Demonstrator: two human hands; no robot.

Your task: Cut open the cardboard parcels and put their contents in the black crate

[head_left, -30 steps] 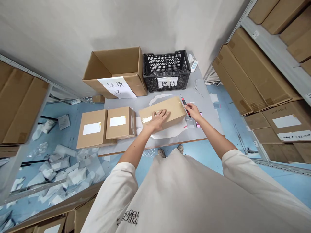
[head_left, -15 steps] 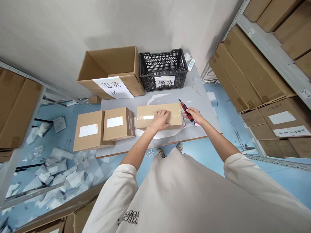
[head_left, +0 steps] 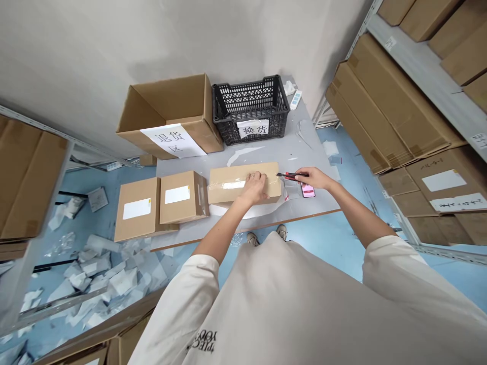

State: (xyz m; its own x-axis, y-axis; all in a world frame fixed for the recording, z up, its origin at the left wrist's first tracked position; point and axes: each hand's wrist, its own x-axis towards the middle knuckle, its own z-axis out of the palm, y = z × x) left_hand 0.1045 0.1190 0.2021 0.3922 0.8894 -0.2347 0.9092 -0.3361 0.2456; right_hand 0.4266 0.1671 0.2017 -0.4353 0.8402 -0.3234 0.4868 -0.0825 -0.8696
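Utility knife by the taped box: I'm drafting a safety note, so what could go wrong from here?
1. The utility knife in the right hand points along the taped box toward the left hand pressing on it; a slip could cut those fingers.
2. A deep cut might damage whatever is inside.

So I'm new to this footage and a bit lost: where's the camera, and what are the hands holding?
No machine here: a person works with two bare hands, and the one camera sits on their head, looking down. The left hand lies flat on a taped cardboard box on the grey table. The right hand grips a red utility knife, its tip at the box's right end. Also on the table: what looks like a pink phone, two labelled boxes, an open carton and a black crate.
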